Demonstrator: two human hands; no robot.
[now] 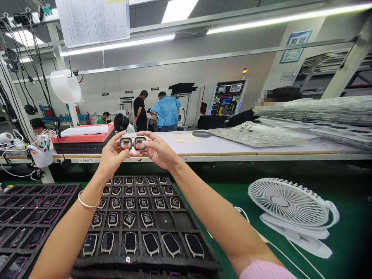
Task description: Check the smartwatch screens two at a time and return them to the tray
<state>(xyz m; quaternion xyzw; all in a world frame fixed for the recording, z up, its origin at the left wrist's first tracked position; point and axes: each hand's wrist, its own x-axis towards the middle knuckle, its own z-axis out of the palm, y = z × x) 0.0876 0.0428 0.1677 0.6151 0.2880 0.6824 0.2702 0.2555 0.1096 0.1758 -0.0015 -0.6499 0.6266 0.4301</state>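
Observation:
Raised above the bench, my left hand [114, 152] grips a square smartwatch case [126, 143] with a lit, colourful screen. Beside it, my right hand [158, 150] pinches a second smartwatch case [140, 143], its screen also lit. The two watches are held side by side, screens facing me. Below my hands lies a black foam tray [171, 221] with rows of watch cases in its compartments. Many of those show white text on dark screens, while the front row is dark. Two compartments at the right of the second row from the front hold no watch.
Another black tray [76, 190] of purple-edged watches lies at left. A white fan [280, 200] stands on the green mat at right. The raised shelf [221, 156] carries red and black foam [87, 137] and stacked plastic trays [261, 133]. Several people are further back.

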